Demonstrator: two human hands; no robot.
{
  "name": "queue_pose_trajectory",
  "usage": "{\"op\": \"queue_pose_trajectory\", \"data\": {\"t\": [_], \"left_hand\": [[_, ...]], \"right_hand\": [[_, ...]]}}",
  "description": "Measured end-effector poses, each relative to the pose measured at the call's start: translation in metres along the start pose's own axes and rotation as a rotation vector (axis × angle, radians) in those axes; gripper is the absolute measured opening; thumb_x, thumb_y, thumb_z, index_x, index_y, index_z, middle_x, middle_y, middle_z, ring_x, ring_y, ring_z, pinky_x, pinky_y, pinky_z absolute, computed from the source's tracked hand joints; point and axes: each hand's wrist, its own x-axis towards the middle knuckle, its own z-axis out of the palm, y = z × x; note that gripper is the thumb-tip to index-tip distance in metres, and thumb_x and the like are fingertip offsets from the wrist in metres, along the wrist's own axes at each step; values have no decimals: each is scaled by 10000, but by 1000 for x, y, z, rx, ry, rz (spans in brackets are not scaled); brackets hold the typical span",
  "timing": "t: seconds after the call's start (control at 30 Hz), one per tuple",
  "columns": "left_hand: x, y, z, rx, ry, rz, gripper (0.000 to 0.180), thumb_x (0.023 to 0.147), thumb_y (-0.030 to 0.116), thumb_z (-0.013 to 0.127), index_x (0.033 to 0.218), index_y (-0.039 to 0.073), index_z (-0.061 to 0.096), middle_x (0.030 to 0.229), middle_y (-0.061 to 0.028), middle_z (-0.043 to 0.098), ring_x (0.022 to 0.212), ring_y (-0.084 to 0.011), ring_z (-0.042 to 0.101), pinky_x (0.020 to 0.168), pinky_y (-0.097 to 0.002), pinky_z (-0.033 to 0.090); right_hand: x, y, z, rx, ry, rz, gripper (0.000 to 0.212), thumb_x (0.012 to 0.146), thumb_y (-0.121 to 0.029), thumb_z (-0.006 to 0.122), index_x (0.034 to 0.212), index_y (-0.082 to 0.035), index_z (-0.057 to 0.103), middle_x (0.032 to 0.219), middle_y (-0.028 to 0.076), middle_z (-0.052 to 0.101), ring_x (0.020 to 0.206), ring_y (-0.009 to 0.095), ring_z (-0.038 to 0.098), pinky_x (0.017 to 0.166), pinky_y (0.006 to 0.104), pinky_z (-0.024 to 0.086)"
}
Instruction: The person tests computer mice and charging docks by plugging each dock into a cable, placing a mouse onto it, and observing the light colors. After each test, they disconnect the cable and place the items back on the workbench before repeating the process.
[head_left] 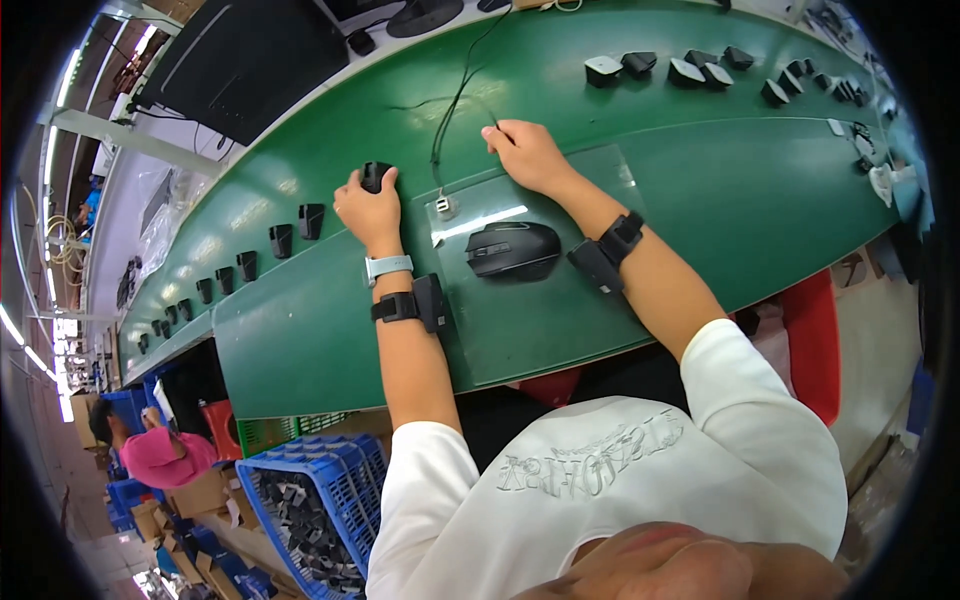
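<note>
My left hand (368,212) is closed around a small black angular block (377,177) at the left of the green worktop, in line with more such pieces. Over the far edge of a clear sheet (500,345), my right hand (528,155) has its fingers drawn together; what they hold, if anything, is hidden. A thin dark cable (455,105) passes between the two hands. Near its lower end a small pale connector (444,206) lies at the sheet's corner. On the sheet, between my forearms, sits a black computer mouse (513,250).
Several black blocks (281,240) run in a row down the left. More black pieces, some with pale faces (602,70), stand at the far right. A monitor (245,70) is at the far left. Below the table are a blue crate (340,470) and a red bin (815,345). A person in pink (165,455) is at lower left.
</note>
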Motion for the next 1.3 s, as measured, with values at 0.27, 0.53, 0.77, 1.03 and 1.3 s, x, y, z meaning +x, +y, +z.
{"op": "queue_pose_trajectory", "data": {"t": [0.27, 0.53, 0.77, 1.03, 1.3], "left_hand": [[-16, 55, -25, -421, 51, 593, 661, 689, 97, 734, 1335, 132, 594, 1336, -150, 507, 1293, -365, 446, 1091, -497, 332], [-16, 52, -7, -562, -76, 506, 537, 655, 50, 647, 1188, 112, 648, 1274, -129, 560, 1246, -368, 457, 1064, -488, 344], [-18, 66, -23, -771, -75, 542, 564, 698, 112, 784, 1237, 66, 625, 1249, -134, 617, 1144, -326, 573, 982, -428, 467], [-17, 67, -16, -942, -116, 551, 602, 729, 97, 785, 1294, 24, 591, 1177, -146, 663, 866, -283, 644, 835, -380, 530], [-13, 58, -7, -1389, -375, -32, 499, 739, -1, 730, 1182, 42, 504, 1041, -91, 600, 913, -170, 599, 815, -307, 507]], "right_hand": [[8, -30, -22, -389, -369, -85, 382, 995, -319, 522, 895, 10, 687, 908, 248, 687, 888, 434, 648, 843, 493, 505], [85, 33, -143, -1237, -64, -327, 421, 797, -15, 634, 1215, -70, 628, 1289, 146, 611, 1190, 389, 564, 1027, 444, 484], [61, 13, -111, -751, -140, -285, 486, 788, -50, 692, 1267, -60, 614, 1231, 153, 643, 1136, 344, 618, 969, 421, 523], [11, -51, 3, -91, -264, -307, 562, 807, -251, 835, 1277, -38, 612, 1107, 124, 676, 1038, 248, 640, 917, 364, 525], [19, -26, -24, -565, -434, -272, 255, 898, -183, 747, 1074, -7, 694, 984, 114, 704, 934, 274, 686, 831, 377, 547]]}}
